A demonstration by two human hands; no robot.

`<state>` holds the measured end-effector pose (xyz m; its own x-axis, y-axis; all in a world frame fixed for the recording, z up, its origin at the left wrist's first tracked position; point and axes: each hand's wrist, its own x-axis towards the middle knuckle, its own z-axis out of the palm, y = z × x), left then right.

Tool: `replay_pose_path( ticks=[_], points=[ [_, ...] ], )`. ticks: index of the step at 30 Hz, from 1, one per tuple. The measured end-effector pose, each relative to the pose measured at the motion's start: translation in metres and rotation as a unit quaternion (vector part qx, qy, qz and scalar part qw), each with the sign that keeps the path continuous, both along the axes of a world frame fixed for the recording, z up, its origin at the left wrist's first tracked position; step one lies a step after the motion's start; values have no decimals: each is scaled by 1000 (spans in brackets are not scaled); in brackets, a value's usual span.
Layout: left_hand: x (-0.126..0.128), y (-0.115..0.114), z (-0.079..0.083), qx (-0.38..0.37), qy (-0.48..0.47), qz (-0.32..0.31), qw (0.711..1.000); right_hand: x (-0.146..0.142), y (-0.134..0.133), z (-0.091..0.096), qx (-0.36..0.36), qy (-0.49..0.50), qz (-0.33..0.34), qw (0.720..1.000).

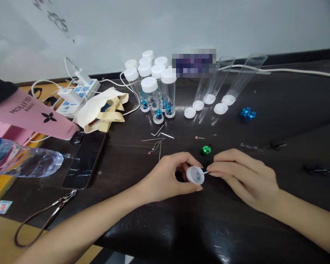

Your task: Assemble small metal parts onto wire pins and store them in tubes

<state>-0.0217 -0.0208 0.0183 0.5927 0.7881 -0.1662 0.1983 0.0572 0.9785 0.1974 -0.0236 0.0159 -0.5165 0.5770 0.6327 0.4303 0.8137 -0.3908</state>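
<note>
left hand [167, 178] gripping white cap [195, 175] — right hand [240, 176] pinching pin [206, 172]

Just beyond the fingers [191, 161] the way is narrowed by a green nut [206, 149] and scattered loose pins [158, 141], and farther back it is closed by capped vials [154, 93] and open tubes [225, 79] lying down. Left of the fingers a phone [85, 159] is laid flat. Bare tabletop [198, 227] is found nearer than them and to their right, broken only by small black pieces [276, 146].
</note>
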Motion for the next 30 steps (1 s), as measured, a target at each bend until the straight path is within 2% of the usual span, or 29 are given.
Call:
replay_pose_path(
  ticks=[3,8,11,19,25,30],
  points=[
    [0,1,-1,-16,-21,14,1000,-3,1,-1,7,-26,-8,1000],
    [-1,1,-2,-40,-57,35,997,-7,2,0,-37,-45,-67,996],
    [-1,1,-3,-36,-50,41,997,-7,4,0,-44,-49,-71,995],
    [1,-1,-2,-17,-30,50,998,-3,4,-3,6,-82,-34,996],
    [1,-1,-4,3,-26,49,998,1,4,-11,76,-135,-20,988],
    [2,-2,-6,19,-13,54,998,-1,4,-7,121,-163,-1,979]
  ],
)
